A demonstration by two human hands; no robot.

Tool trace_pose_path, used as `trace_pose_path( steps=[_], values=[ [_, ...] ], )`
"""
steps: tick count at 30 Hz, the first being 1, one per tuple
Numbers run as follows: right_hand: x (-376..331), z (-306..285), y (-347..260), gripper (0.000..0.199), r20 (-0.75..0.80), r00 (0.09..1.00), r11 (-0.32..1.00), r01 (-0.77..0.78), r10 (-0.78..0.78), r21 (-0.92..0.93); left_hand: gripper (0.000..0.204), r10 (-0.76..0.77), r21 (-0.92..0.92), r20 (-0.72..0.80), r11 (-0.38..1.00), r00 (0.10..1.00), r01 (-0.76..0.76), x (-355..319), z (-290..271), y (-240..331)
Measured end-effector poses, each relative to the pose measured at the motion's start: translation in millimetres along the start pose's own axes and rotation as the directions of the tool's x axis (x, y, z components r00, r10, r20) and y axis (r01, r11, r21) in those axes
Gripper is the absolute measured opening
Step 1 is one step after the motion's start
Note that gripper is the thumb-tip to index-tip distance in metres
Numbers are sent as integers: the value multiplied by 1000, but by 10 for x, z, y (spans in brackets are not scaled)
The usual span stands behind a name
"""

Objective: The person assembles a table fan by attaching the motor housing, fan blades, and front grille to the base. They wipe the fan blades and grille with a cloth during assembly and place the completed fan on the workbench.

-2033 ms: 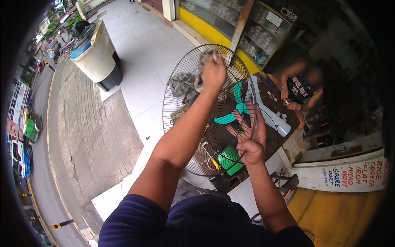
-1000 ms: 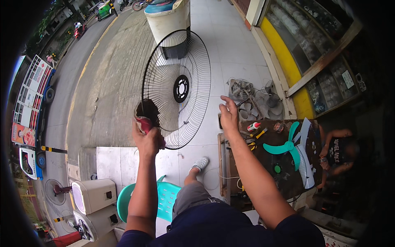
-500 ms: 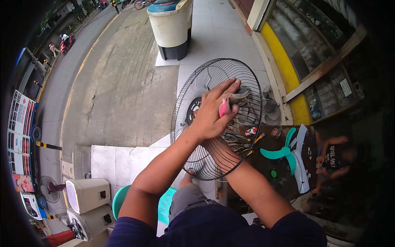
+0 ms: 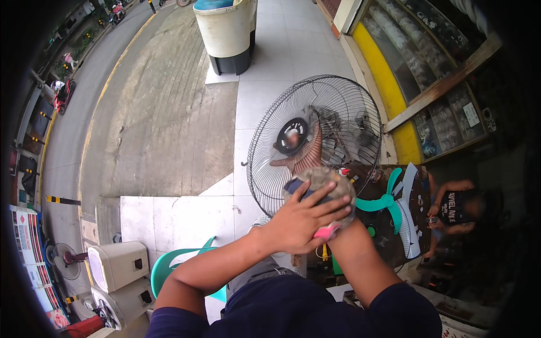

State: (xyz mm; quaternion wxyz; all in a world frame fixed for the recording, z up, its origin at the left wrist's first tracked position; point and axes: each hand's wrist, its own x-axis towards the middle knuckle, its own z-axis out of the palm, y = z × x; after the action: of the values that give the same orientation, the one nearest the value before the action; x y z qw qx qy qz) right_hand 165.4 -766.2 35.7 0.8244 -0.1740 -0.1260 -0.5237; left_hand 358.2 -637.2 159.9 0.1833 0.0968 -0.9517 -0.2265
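A round black wire fan guard is tilted up in front of me, a dark ring at its centre. My left hand presses a crumpled grey and pink rag over the guard's near rim, its fingers bent across the cloth. Behind the wires, my right hand bears the guard, thumb and fingers spread; its fingertips are partly hidden by the wires. To the right, a teal fan blade lies on a dark work table.
A teal plastic chair stands close on my left, beside beige appliance housings. Ahead is a white tub on a dark base. Along the right runs a glass-fronted display case. A person shows at far right.
My left hand and the rag have moved down from the guard's middle to its near rim, and the rag is bunched larger. The guard has turned, and its centre sits farther right.
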Motion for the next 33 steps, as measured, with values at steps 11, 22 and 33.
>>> trace_pose_path(
  steps=[11, 22, 33],
  values=[
    [116, 741, -177, 59, -539, 583, 792, 399, -608, -462, 73, -913, -969, 5, 96, 407, 227, -889, -195, -927],
    [-341, 297, 55, 59, -529, 727, 899, 383, -437, -215, 64, -662, -626, -117, 628, 740, 463, 684, -420, -199],
    [58, 570, 415, 58, -586, 384, 695, 500, -713, -518, 86, -816, -765, -10, 378, 578, 521, 304, 93, -1457]
  ],
)
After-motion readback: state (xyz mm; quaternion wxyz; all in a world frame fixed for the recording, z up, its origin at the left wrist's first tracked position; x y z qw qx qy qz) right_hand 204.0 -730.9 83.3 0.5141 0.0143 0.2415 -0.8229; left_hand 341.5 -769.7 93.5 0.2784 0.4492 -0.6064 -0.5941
